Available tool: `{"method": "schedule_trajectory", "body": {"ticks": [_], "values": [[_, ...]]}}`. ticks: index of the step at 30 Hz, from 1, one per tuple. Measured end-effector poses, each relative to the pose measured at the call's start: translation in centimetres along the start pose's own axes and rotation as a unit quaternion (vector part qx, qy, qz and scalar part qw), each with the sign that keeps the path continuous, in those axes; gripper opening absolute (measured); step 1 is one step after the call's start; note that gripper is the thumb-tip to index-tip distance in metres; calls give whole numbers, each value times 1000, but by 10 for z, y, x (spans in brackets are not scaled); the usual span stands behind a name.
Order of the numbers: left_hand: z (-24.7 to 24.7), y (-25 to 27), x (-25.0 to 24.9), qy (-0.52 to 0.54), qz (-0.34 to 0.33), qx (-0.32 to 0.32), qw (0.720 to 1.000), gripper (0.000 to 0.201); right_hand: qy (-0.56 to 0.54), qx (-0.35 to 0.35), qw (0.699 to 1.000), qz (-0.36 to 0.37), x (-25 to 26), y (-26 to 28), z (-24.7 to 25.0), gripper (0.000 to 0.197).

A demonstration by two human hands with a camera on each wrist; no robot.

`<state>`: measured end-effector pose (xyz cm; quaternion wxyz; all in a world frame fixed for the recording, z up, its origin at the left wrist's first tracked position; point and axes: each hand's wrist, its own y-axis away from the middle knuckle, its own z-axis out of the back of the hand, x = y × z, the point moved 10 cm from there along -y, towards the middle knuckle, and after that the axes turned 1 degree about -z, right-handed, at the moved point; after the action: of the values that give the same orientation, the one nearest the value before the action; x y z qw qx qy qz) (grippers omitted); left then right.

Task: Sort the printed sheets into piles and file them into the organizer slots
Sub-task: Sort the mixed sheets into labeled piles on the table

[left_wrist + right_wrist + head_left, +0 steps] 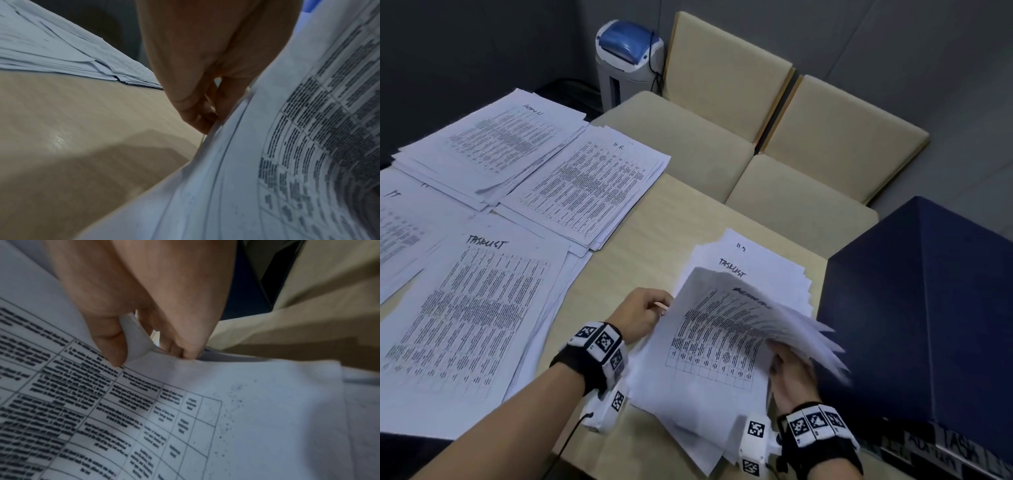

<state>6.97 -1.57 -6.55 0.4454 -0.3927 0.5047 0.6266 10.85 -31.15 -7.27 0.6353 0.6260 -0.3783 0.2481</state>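
Observation:
A loose stack of printed sheets (722,346) lies near the table's front edge, its top sheets lifted and curled. My left hand (645,313) grips the stack's left edge (226,129), thumb on top. My right hand (789,375) pinches a few curled sheets (135,340) at the right side between thumb and fingers. More sheets (750,260) headed TASKLIST and HR lie flat beneath. Sorted piles sit at the left: a TASKLIST pile (472,308), an HR pile (589,185), an ADMIN pile (500,140) and an IT pile (404,219). The dark blue organizer (921,308) stands at the right.
The wooden table (654,222) has bare surface between the piles and the stack. Two beige chairs (774,137) stand behind the table. A paper shredder (628,58) sits on the floor at the back. Labelled slots (945,448) show on the organizer's front.

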Motion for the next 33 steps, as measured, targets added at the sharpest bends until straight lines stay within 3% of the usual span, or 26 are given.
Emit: {"method": "schedule_trajectory", "body": {"ticks": [4,7,8,10,12,14,16,21,24,28,30,33], "values": [[-22,7,-1,11,38,69,997,60,-4,27,1000,9,0,7,-5,20],[-35,11,-2,-15,56,100,993,50,11,-15,1000,18,-3,1,7,14],[-36,10,-2,-18,58,94,994,44,1,-34,999,26,-2,-1,14,20],[-35,8,-8,-17,54,61,997,32,-13,-31,999,25,5,3,13,37],[-25,4,-31,-38,12,-14,999,25,7,16,999,38,21,12,-5,33],[-8,3,-69,-52,-39,-113,992,10,29,30,994,105,55,22,-19,22],[6,7,-112,-32,-79,-195,977,18,64,3,976,209,103,41,-31,17],[19,17,-194,96,-190,-234,949,12,10,-10,934,356,175,79,-51,22],[16,11,-164,132,-132,-235,954,22,17,9,943,333,154,66,-57,22],[-3,-4,-83,61,16,-173,983,19,162,5,960,228,76,24,-56,50],[-2,-4,-64,35,13,-147,988,15,192,-14,954,231,67,16,-57,51],[13,4,-50,99,5,-147,984,23,197,-18,946,258,78,17,-79,36]]}}
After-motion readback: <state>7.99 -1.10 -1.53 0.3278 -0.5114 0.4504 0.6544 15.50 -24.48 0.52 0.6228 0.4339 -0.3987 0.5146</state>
